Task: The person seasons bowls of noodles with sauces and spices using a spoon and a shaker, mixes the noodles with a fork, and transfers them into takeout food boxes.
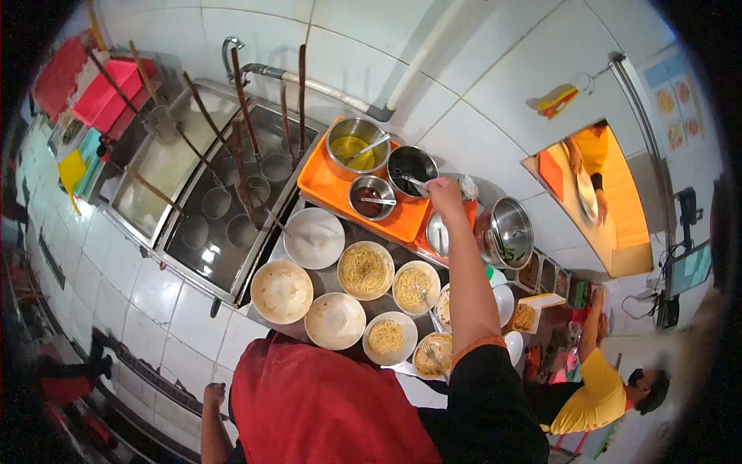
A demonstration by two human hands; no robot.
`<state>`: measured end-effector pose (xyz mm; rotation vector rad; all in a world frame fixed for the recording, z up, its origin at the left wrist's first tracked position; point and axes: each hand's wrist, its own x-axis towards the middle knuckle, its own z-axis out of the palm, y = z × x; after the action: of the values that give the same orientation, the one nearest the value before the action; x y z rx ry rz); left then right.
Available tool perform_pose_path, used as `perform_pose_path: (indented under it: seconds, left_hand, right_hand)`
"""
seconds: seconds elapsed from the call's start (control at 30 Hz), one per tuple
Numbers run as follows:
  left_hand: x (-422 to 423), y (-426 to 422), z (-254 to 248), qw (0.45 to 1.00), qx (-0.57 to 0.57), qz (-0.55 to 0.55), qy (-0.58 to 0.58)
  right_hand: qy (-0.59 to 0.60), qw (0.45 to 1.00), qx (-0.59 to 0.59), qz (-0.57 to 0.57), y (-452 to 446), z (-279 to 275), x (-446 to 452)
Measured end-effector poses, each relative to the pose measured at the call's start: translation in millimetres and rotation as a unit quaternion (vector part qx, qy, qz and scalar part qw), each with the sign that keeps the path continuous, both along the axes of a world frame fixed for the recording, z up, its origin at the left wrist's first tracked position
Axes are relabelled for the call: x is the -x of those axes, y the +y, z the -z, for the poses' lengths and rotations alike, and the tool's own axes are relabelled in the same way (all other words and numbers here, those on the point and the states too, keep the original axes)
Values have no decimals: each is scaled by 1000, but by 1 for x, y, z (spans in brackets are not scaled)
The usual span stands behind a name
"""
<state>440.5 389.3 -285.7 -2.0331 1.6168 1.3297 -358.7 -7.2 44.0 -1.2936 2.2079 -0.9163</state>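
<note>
Spoon (415, 182) in my right hand (443, 193) has its far end hidden in the dark contents of a metal pot (412, 166), so I cannot make out its tip. My fingers are closed on the handle, though the back of my hand covers part of the grip. My left hand (214, 394) hangs low beside my red apron (325, 402), too small and dim for me to tell whether it is open or closed.

The pot is round and deep, and it stands on a smooth orange tray (336, 189), beside a shiny pot of yellow liquid (358, 148) and a smaller metal bowl of dark red sauce (372, 197). Pale round bowls sit near the tray; a bowl of noodles (365, 270) holds thin, tangled strands with brown bits on top. My forearm partly covers the bowls at the right.

The spoon lies aslant across the pot's rim, its long axis running mostly left to right, the handle pointing right and slightly down in the view, towards my fingers, and the hidden end pointing left into the pot.
</note>
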Motion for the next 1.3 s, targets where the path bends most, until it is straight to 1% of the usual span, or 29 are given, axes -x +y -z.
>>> perform_pose_path:
  seconds: [0.03,0.07,0.1,0.17,0.2,0.27,0.3,0.37,0.4,0.43,0.47,0.5,0.53,0.57,0.6,0.67,0.73,0.77,0.8,0.83,0.87,0.9,0.97,1.03,1.1,1.2,1.23,1.27,1.3]
  left_hand:
    - [-4,0,9,1000,14,7,-2]
    - [-4,-6,8,998,20,-60,25]
    - [-10,-12,3,999,36,-26,30]
    - [-15,-26,-3,998,54,10,19]
    - [-9,-37,-16,997,10,-71,16]
    - [10,-68,-58,968,-57,-243,1]
    - [10,-77,-61,977,-12,-212,5]
    - [14,-102,-74,985,-15,-171,-3]
    - [5,-107,-68,990,-19,-139,-4]
    - [-3,-111,-62,995,94,15,21]
    - [-11,-118,-48,995,92,24,15]
    - [-16,-125,-36,994,100,20,31]
    - [-21,-130,-35,993,108,16,46]
    - [-7,-135,-53,994,97,-15,46]
    - [3,-141,-64,995,95,-8,42]
    - [21,-153,-82,984,5,-160,73]
    - [30,-161,-99,980,-15,-175,89]
    - [25,-165,-99,995,32,-36,83]
    - [21,-169,-99,989,77,103,75]
    - [25,-170,-101,989,78,107,72]
    - [32,-171,-102,998,33,-13,56]
    - [36,-172,-105,990,-13,-133,40]
    - [38,-174,-106,992,-13,-125,34]
    - [40,-173,-107,992,-15,-122,32]
    - [52,-172,-119,996,6,-83,12]
    - [52,-166,-115,989,-11,-148,23]
    - [47,-161,-112,988,-6,-155,23]
    - [38,-156,-105,998,63,-10,21]
    - [28,-149,-94,982,129,137,17]
  right_hand:
    - [-4,1000,3,10,5,-2,3]
    - [-68,997,16,32,12,-6,4]
    - [-132,989,29,55,22,-7,7]
    - [-155,984,49,70,34,-6,14]
    - [-171,980,67,72,41,-6,18]
    - [-208,970,88,88,59,-22,14]
    - [-205,971,85,90,68,-26,14]
    - [-177,975,93,96,88,-28,16]
    - [-184,973,93,105,101,-36,14]
    - [-193,972,92,97,118,-44,11]
    - [-202,971,90,90,134,-46,10]
    - [-183,972,122,86,148,-31,16]
    - [-188,970,121,95,165,-35,10]
    - [-214,962,102,132,184,-49,0]
    - [-240,952,84,169,201,-54,-8]
    - [-226,959,71,155,238,-40,-6]
    - [-181,967,51,170,271,-3,-9]
    - [-184,966,52,174,285,12,-16]
    - [-158,970,31,182,297,26,-22]
    - [-132,973,9,189,307,37,-28]
    - [-135,972,11,191,312,45,-38]
    - [-30,985,38,168,315,54,-49]
    - [159,982,60,83,324,59,-62]
    - [190,977,77,63,328,59,-64]
    - [221,970,95,38,330,54,-64]
    - [240,961,139,9,316,19,-60]
    - [221,961,167,13,304,1,-61]
    - [201,960,194,18,291,-19,-64]
    - [172,968,179,29,271,-42,-67]
